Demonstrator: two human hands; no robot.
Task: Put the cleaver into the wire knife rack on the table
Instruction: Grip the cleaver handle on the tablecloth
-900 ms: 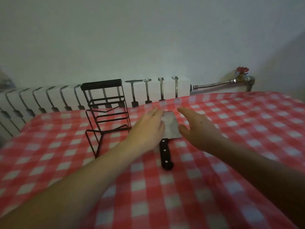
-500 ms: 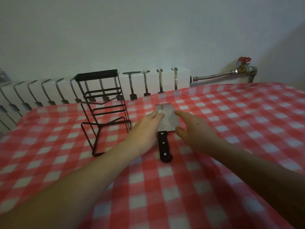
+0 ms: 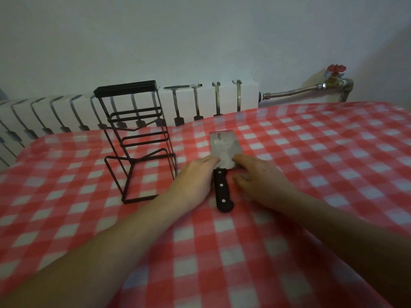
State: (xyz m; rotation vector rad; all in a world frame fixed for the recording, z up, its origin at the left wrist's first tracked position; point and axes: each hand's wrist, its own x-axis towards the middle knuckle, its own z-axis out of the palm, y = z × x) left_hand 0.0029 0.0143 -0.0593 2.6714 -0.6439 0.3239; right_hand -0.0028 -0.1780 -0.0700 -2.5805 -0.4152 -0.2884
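Note:
The cleaver (image 3: 223, 147) lies flat on the red-and-white checked table, steel blade pointing away from me, black riveted handle toward me. My left hand (image 3: 195, 181) rests palm down just left of the handle, its fingertips touching the blade's near left corner. My right hand (image 3: 260, 178) lies on the right side, fingers spread, fingertips at the blade's near right corner. Neither hand grips the knife. The black wire knife rack (image 3: 135, 138) stands upright and empty to the left of the cleaver.
A white radiator (image 3: 55, 116) runs along the wall behind the table's far edge. A metal hose with a red valve (image 3: 335, 68) sits at the back right. Checked cloth covers the table (image 3: 311, 165) to the right and in front.
Both hands have slid back toward me along the blade, uncovering most of it; their fingertips are now at its near corners. The cleaver and rack have stayed put.

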